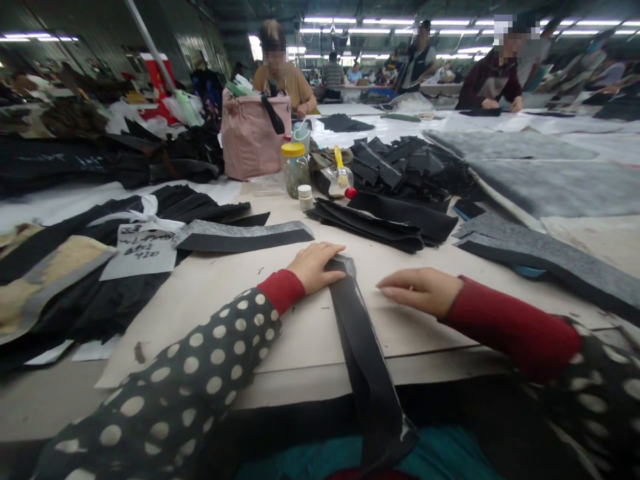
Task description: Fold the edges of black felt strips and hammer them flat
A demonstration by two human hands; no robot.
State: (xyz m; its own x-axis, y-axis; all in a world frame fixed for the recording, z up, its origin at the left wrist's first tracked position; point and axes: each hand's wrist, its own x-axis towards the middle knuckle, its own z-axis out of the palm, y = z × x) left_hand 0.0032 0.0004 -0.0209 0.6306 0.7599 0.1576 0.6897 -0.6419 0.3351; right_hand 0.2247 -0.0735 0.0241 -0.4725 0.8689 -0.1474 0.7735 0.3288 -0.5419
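Observation:
A long black fabric strip (363, 333) with a grey patch at its far end lies across the board and hangs over the near edge toward my lap. My left hand (316, 267) is at that far end, thumb on top of the strip and fingers stretched along its edge, holding it on the board. To the right of the strip, my right hand (423, 290) hovers apart from it, fingers loosely extended, nothing visible in them. Just beyond my left hand lies a black strip with a grey band (245, 235).
Folded black pieces (385, 220) lie ahead, near a yellow-lidded jar (295, 170), a small white bottle (305, 198) and a yellow brush (341, 167). A pink bag (255, 137) stands behind. Tagged black fabric (100, 287) is at left, grey-black strips (540, 257) at right. Other people work beyond.

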